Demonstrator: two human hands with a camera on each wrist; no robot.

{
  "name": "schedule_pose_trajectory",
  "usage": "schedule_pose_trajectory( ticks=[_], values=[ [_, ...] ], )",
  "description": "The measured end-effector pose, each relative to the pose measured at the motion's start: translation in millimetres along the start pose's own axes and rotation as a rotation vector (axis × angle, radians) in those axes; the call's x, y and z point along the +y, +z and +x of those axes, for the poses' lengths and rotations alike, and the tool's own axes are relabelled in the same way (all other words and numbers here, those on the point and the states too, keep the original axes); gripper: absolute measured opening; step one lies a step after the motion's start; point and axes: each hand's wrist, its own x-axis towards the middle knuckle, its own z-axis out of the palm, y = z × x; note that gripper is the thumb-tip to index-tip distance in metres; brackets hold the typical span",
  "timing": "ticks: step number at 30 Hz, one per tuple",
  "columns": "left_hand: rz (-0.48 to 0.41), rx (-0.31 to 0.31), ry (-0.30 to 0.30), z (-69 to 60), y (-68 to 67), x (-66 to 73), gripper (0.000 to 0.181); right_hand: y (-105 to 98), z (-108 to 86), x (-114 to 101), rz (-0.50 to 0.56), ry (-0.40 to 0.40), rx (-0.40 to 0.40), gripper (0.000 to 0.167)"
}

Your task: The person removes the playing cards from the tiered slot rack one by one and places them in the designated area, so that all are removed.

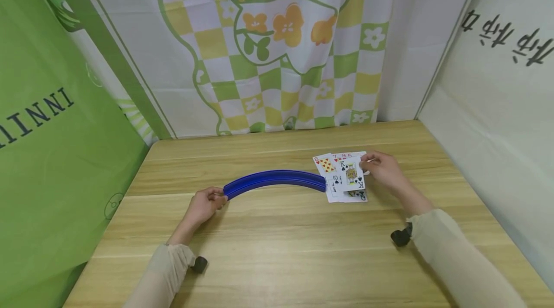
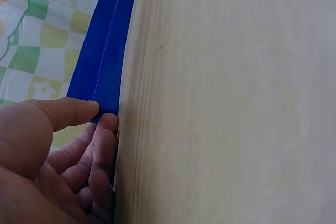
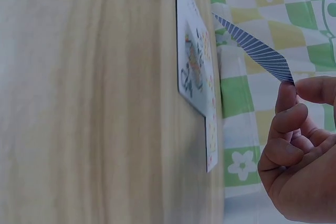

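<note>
A long, curved blue playing card holder [image 1: 277,178] lies on the table, its groove running along the arc. My left hand [image 1: 204,209] pinches its left end between thumb and fingers, as the left wrist view also shows. Beside the holder's right end, face-up playing cards [image 1: 326,164] lie overlapping, an eight of hearts and a ten of spades among them. Above them my right hand [image 1: 385,171] pinches a king of spades [image 1: 351,173] at its right edge. In the right wrist view that king of spades [image 3: 260,53] is tilted, its blue striped back showing, apart from the cards below.
The wooden table [image 1: 268,250] meets a checked, flowered curtain [image 1: 285,57] at its back edge. A green cloth [image 1: 52,154] hangs at the left and a white one [image 1: 497,106] at the right. Small black devices [image 1: 401,236] sit at both wrists.
</note>
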Motion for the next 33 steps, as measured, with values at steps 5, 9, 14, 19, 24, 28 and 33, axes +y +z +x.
schedule_pose_trajectory(
  ticks=[5,9,14,19,24,28,33],
  values=[
    [-0.003,0.004,0.002,0.6,0.2,-0.6,0.032,-3,-3.7,5,0.002,0.010,-0.018,0.036],
    [0.000,0.006,0.003,0.5,0.3,-0.7,0.033,-5,-4.8,11,-0.018,0.022,-0.029,0.037],
    [0.002,0.004,0.004,0.7,0.5,-1.1,0.033,-7,-4.7,19,-0.040,0.039,-0.043,0.036],
    [0.000,0.005,0.003,0.8,0.7,-0.6,0.032,-11,-4.1,28,-0.100,0.041,-0.054,0.034],
    [-0.006,0.007,0.001,1.4,0.6,-0.9,0.032,-14,-2.4,35,-0.201,0.034,-0.064,0.036],
    [-0.008,0.007,-0.001,1.7,0.1,-1.7,0.031,-16,-1.9,37,-0.249,0.041,-0.081,0.038],
    [-0.004,0.010,0.001,0.4,-1.1,0.5,0.031,-19,-0.8,41,-0.284,0.046,-0.091,0.038]
  ],
)
